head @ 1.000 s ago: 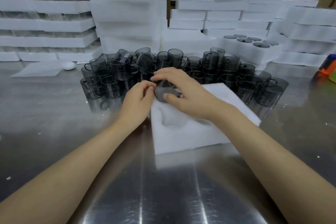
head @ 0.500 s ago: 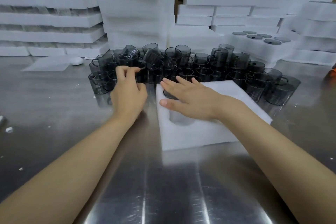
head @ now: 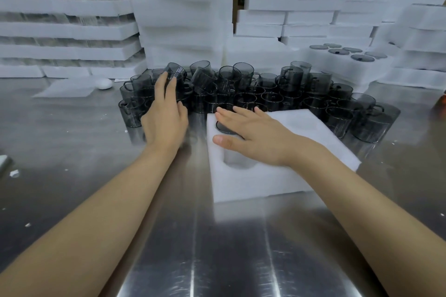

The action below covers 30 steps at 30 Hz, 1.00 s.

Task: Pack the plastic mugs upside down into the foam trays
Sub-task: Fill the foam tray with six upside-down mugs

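Mug (head: 225, 128) inverted in foam tray (head: 306, 128) pocket under flat right hand (head: 260, 138); left hand (head: 166, 119) open on mug pile (head: 268, 90).

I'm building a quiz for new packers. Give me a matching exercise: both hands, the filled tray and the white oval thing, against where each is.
1 left hand
2 right hand
3 filled tray
4 white oval thing

A back right, mug bases up
B flat on the mug in the near foam tray
C on the table, left of the mug pile
D touching a tilted mug atop the pile

Pairs: 1-D, 2-B, 3-A, 4-C
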### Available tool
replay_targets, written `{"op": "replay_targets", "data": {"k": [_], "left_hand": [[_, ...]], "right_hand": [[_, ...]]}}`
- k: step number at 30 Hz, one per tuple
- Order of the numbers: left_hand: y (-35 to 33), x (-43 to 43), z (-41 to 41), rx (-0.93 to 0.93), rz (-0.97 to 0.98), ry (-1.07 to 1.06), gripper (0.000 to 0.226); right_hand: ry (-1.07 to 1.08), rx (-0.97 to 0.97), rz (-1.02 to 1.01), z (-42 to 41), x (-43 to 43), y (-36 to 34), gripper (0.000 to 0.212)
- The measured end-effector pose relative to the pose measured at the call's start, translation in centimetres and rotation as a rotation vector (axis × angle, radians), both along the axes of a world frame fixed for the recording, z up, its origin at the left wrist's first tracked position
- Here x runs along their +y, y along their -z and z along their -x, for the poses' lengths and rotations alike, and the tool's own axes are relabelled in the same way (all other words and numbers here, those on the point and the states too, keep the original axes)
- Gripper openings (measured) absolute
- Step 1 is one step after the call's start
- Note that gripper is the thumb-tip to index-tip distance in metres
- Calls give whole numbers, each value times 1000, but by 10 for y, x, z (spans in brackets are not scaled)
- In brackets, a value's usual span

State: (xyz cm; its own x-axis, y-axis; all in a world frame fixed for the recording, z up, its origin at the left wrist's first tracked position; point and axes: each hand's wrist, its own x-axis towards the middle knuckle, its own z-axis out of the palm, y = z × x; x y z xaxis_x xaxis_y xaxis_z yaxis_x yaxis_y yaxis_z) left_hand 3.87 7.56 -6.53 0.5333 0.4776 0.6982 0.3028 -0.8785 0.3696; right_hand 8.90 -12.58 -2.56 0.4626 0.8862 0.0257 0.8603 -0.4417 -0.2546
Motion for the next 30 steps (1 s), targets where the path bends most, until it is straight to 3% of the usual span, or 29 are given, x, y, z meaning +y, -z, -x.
{"op": "replay_targets", "data": {"k": [10,13,16,19,22,25,30], "left_hand": [[-2,-3,3,-74,-75,33,40],[-13,-13,10,-224,-111,140,19],[-22,-32,13,-235,-110,261,14],[-23,-50,13,-226,-225,355,13],[-18,-51,13,-292,-468,359,6],[-20,-48,15,-284,-249,414,6],[-16,-44,14,-347,-357,410,37]], "right_hand": [[19,1,-29,0,1,2,80],[60,82,-268,-2,0,5,68],[60,254,-582,-2,-2,2,81],[66,222,-768,-1,-4,-2,86],[92,175,-877,-2,-5,-3,78],[94,344,-897,-4,-5,-4,72],[26,538,-919,-7,-9,-5,69]]}}
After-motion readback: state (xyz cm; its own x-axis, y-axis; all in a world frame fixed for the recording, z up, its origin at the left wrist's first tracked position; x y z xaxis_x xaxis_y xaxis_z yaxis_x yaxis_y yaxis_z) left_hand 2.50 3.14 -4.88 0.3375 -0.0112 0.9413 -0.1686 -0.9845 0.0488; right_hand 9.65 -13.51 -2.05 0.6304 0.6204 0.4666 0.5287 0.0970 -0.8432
